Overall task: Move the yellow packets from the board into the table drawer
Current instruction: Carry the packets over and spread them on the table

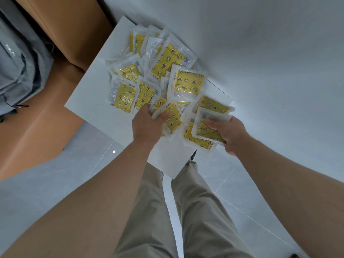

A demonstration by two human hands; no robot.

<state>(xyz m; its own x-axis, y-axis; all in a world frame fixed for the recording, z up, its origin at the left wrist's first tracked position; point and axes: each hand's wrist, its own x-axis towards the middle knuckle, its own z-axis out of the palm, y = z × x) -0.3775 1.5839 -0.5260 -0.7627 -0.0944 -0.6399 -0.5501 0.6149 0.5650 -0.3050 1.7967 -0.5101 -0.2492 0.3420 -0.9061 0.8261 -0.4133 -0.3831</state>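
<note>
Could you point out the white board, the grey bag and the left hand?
white board (89, 101), head view, bare left corner.
grey bag (16, 67), head view, front panel.
left hand (147, 125), head view, back of hand.

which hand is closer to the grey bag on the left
Left. The left hand grips yellow packets on the board, on the side toward the grey bag; the right hand grips packets on the far side.
</note>
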